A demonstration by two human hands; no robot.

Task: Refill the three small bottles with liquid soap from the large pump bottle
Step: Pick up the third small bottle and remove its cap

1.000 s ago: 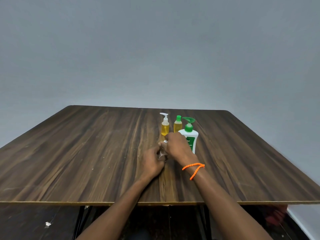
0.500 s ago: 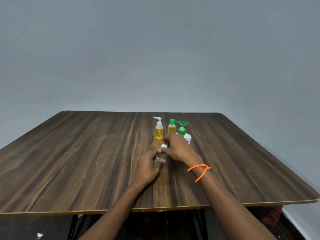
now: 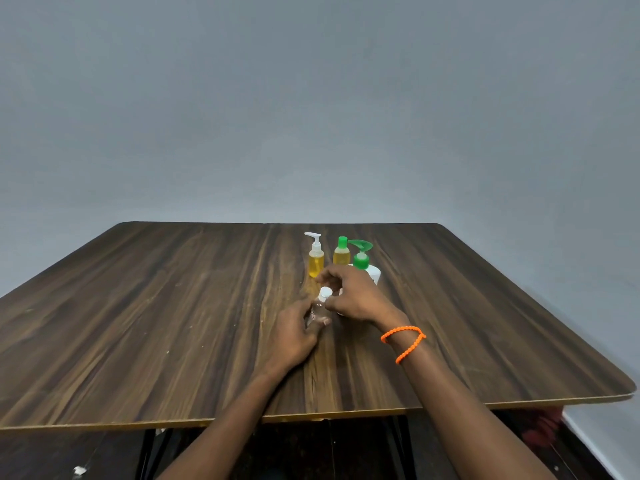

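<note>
One small clear bottle (image 3: 318, 308) mid-bench, gripped round the body by left hand (image 3: 294, 336), white cap (image 3: 325, 292) pinched by right hand (image 3: 356, 297). Two yellow-filled small bottles (image 3: 316, 259) (image 3: 341, 252) just behind, large pump bottle (image 3: 363, 268) half hidden by right hand. Orange bracelet (image 3: 405, 341) on that wrist. Dark wood bench (image 3: 138, 306), grey wall (image 3: 311, 98) behind.

Both forearms bare, no sleeves in view. R wrist: orange beaded cord bracelet (image 3: 404, 342), looped twice, one loop hanging lower. L hand (image 3: 291, 336), R hand (image 3: 356, 297): no rings or gloves seen.
</note>
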